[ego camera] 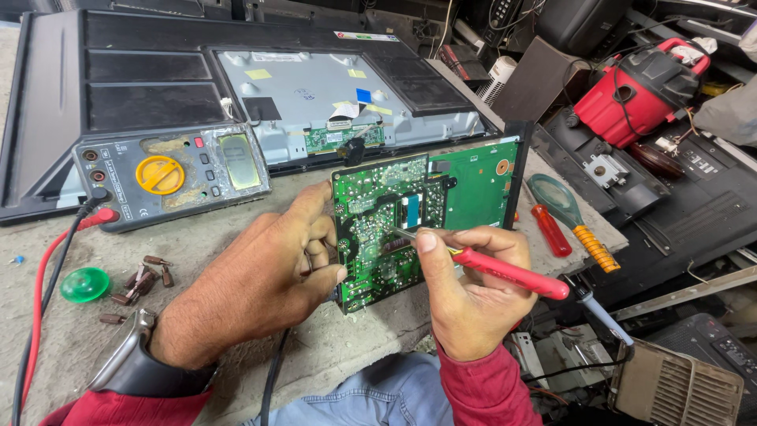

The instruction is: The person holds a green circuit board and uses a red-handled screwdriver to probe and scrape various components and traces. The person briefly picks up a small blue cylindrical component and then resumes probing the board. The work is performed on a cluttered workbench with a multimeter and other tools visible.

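Cluttered repair bench: my left hand [260, 280] clamps the green circuit board [410, 217] upright at its left edge, while my right hand [465, 292] pinches the red probe [505, 272], tip on the solder side. I'd steady both wrists; multimeter [169, 173] sits behind.

A grey multimeter with a yellow dial [169, 175] rests against an opened flat-screen panel with a bare metal back [331, 95]. On the dusty concrete surface [331, 355] lie a green plastic cap [84, 284] and small brown components [142, 280]. At right sit a red-handled screwdriver [550, 230], a magnifying glass [564, 207] and a red vacuum cleaner [639, 91].
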Demonstrator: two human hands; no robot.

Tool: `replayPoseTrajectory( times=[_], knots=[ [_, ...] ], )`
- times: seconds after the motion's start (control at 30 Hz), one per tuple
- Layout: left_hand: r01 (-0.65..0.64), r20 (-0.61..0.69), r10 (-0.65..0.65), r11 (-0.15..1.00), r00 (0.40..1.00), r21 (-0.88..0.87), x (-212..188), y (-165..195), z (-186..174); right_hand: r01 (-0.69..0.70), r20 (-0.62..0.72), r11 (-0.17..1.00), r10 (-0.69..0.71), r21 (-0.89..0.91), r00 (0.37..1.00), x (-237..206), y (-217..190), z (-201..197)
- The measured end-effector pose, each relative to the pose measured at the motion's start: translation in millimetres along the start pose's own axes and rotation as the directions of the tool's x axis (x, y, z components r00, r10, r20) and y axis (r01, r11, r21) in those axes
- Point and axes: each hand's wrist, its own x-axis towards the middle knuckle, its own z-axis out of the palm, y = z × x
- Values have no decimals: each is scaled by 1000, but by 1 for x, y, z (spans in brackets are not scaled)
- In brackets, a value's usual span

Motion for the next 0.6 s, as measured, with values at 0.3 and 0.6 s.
replayPoseTrajectory(
  times=[0.3, 0.6],
  knots=[
    [2, 10, -2, 1000, 1000, 25, -1, -1, -1, 11, 13, 1000, -10, -19, 1000, 0, 3, 2],
    [-21, 0, 21, 999, 1000, 37, -1, -1, 0, 57, 97, 997, -52, -48, 994, 0, 0, 1]
  ],
)
